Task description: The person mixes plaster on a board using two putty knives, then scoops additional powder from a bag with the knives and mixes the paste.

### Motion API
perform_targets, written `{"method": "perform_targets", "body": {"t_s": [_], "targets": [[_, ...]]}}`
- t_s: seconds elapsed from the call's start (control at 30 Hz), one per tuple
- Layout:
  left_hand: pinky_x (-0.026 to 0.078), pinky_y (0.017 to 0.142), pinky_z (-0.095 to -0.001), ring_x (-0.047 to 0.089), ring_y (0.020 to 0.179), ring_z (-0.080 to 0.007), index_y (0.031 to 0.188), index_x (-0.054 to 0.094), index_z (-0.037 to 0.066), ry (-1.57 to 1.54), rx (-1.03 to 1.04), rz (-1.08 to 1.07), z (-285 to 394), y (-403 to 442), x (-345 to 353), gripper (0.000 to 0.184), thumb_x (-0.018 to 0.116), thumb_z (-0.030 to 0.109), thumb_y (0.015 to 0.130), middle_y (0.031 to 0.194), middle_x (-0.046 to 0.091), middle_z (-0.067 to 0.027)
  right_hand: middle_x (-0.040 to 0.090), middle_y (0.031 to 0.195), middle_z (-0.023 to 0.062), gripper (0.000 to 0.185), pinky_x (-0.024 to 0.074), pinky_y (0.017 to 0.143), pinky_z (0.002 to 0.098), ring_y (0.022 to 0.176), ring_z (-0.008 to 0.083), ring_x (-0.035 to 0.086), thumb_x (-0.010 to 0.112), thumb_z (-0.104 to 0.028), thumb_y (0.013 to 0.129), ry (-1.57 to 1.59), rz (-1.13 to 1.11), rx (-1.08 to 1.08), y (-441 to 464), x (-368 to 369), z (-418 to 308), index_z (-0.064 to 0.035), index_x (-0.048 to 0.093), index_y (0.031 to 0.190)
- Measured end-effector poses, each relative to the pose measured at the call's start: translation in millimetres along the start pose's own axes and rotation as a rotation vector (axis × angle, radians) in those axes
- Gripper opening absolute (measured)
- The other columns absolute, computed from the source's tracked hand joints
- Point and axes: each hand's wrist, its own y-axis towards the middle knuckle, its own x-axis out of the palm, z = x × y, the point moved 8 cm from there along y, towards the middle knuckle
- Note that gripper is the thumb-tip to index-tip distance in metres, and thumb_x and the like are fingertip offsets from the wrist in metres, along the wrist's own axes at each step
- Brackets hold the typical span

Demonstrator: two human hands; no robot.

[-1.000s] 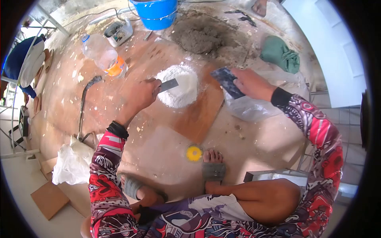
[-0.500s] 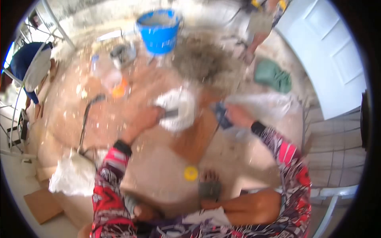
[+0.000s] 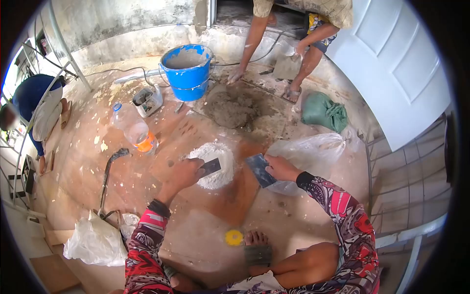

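My left hand (image 3: 186,172) is closed round a small dark flat blade (image 3: 211,168), which hangs over the edge of a pile of white powder (image 3: 217,180) on the floor. In my right hand (image 3: 282,168) is a wider grey flat scraper (image 3: 260,170), its blade tilted just right of the powder and apart from it. Reddish-brown staining lies on the floor between the two blades. Behind my right hand a sheet of clear plastic (image 3: 313,153) is spread out.
Beyond the powder, another person's hand (image 3: 235,76) reaches to a grey mortar heap (image 3: 235,109). Around it stand a blue bucket (image 3: 188,81), a plastic bottle (image 3: 136,131), a small tub (image 3: 147,101) and a green sack (image 3: 320,111). A second person (image 3: 36,100) bends at far left.
The view has tilted up and sharpened, so things sit lower in it. The person at the back now leans over with a hand at the mortar. Both my hands still grip their blades.
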Motion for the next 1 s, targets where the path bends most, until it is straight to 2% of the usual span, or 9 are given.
{"method": "perform_targets", "body": {"t_s": [0.13,0.3,0.37,0.47,0.73,0.83,0.93,1.0], "targets": [[0.054,0.08,-0.0515,0.069,0.094,-0.0386,0.102,0.069,0.007,-0.007,-0.011,-0.017,-7.8,-5.1,0.8,0.02,0.066,0.024,0.091,0.099,0.071,-0.0151,0.069,0.092,0.026,0.028,0.0508,0.081,0.0576,0.091,0.0477,0.065,0.059,-0.021,0.092,-0.015,0.005,-0.01,-0.2,8.0,7.1,-0.0002,0.058,0.111],[0.053,0.08,-0.053,0.067,0.095,-0.0411,0.101,0.068,0.007,-0.012,0.032,0.041,-47.3,-3.9,23.7,0.018,0.065,0.022,0.092,0.099,0.07,-0.0177,0.068,0.097,0.0278,0.029,0.0512,0.082,0.0576,0.093,0.0489,0.064,0.06,-0.02,0.091,-0.023,0.087,-0.144,9.5,26.1,26.8,-0.0036,0.06,0.115],[0.05,0.075,-0.0524,0.064,0.089,-0.0438,0.09,0.061,0.001,-0.056,0.103,0.045,-39.4,-1.0,13.9,0.019,0.066,0.019,0.091,0.09,0.066,-0.0207,0.067,0.096,0.0277,0.029,0.0514,0.082,0.0566,0.094,0.0483,0.064,0.06,-0.02,0.091,0.022,0.007,-0.076,7.5,13.4,9.6,-0.0034,0.06,0.116],[0.05,0.076,-0.0522,0.064,0.089,-0.0438,0.091,0.061,0.001,-0.059,0.129,0.001,-20.4,3.4,-8.3,0.018,0.066,0.018,0.091,0.092,0.066,-0.0211,0.068,0.095,0.0271,0.026,0.0507,0.081,0.0556,0.094,0.0476,0.064,0.06,-0.018,0.092,-0.022,0.002,-0.051,12.8,4.4,2.5,-0.0013,0.059,0.112],[0.051,0.08,-0.051,0.066,0.092,-0.0413,0.099,0.067,0.003,0.04,0.124,-0.037,-9.9,11.7,7.7,0.019,0.066,0.02,0.091,0.096,0.07,-0.0182,0.069,0.091,0.025,0.022,0.0502,0.08,0.0548,0.09,0.0477,0.065,0.061,-0.016,0.092,0.01,-0.012,-0.043,10.3,2.0,-4.3,0.0016,0.056,0.104],[0.053,0.081,-0.0503,0.067,0.095,-0.039,0.102,0.069,0.005,0.091,0.065,-0.094,-3.0,16.9,11.2,0.02,0.066,0.022,0.091,0.097,0.071,-0.0168,0.069,0.091,0.0247,0.023,0.0504,0.08,0.0549,0.091,0.0471,0.065,0.062,-0.016,0.092,-0.009,-0.027,-0.024,10.9,3.9,0.8,0.0014,0.057,0.106],[0.053,0.08,-0.0508,0.068,0.095,-0.0381,0.099,0.069,0.006,0.097,0.148,-0.069,0.7,22.6,19.0,0.019,0.065,0.023,0.092,0.097,0.072,-0.0162,0.069,0.093,0.0249,0.025,0.0506,0.082,0.0553,0.094,0.0474,0.064,0.061,-0.017,0.093,0.028,-0.002,-0.018,7.5,3.1,4.2,0.0003,0.058,0.111],[0.054,0.079,-0.0513,0.069,0.094,-0.0379,0.097,0.069,0.007,0.128,0.124,-0.108,-0.4,25.3,25.2,0.019,0.065,0.025,0.092,0.097,0.072,-0.0159,0.069,0.095,0.0251,0.027,0.0506,0.083,0.0557,0.097,0.0477,0.064,0.06,-0.018,0.093,-0.012,-0.036,0.003,8.4,5.4,8.5,-0.0005,0.058,0.115]]}}
